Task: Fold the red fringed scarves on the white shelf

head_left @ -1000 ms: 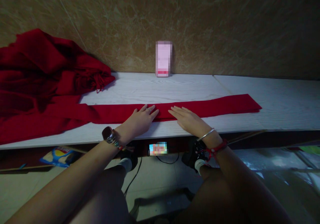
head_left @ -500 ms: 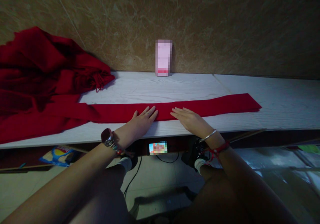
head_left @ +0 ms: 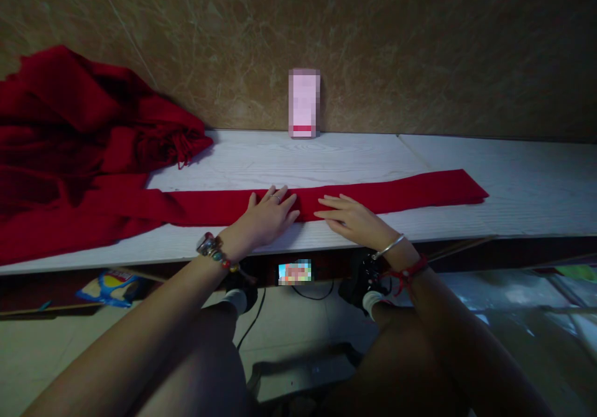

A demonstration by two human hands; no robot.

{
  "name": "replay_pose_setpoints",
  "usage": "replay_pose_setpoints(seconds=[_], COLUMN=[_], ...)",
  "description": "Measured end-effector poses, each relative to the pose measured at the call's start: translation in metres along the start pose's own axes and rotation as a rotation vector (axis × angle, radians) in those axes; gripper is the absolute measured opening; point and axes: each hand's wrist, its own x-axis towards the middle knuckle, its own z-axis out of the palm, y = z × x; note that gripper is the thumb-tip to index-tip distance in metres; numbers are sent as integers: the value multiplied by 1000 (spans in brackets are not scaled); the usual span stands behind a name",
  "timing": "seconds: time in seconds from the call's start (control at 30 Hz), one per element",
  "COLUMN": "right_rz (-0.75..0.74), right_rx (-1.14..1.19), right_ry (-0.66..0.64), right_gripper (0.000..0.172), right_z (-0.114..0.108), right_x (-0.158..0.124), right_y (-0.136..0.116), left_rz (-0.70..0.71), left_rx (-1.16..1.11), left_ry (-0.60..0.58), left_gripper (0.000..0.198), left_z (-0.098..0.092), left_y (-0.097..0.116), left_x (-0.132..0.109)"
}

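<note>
Since the earlier frame, the fingers of the left hand [head_left: 265,223] have fanned wider and its wrist has turned, showing more of the bead bracelet [head_left: 226,264]; the fingers of the right hand [head_left: 357,223] have parted too, while the folded red strip [head_left: 308,202] lies as it did.

The strip stretches flat from left to right, with a slanted corner at its right end. It passes under the left hand's fingers, which are open and spread palm down, reaching to about its far edge. The right hand's fingers are open as well and point left over the cloth; whether they press on it or sit just above cannot be told. Bare cloth shows between the two sets of fingertips, and neither hand grips anything.

At its left the strip meets a rumpled red heap [head_left: 88,125] with a fringe [head_left: 184,148] on its right side. Both lie on a white wood-grain tabletop [head_left: 326,159]. Beyond, a pale pink upright object [head_left: 303,101], its face blurred out, stands against the brown marbled wall [head_left: 420,50]. Below the near edge are a small lit screen [head_left: 293,272] and, farther left, a blue packet [head_left: 109,289].
</note>
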Motion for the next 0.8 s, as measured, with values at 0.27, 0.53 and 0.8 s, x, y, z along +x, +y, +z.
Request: replay_pose_setpoints(seconds=[0.27, 0.53, 0.8], right_rz=[216, 212, 292], right_rx=[39, -47, -70], right_ry=[122, -10, -17], right_gripper=[43, 47, 49], right_z=[3, 12, 12], right_x=[20, 23, 5], right_y=[-14, -24, 0], left_rz=[-10, -81, -104], left_rx=[-1, -10, -27], left_ry=[-15, -59, -29], left_gripper=[57, 59, 61], left_z=[14, 7, 11], left_y=[1, 6, 4], left_x=[9, 5, 7])
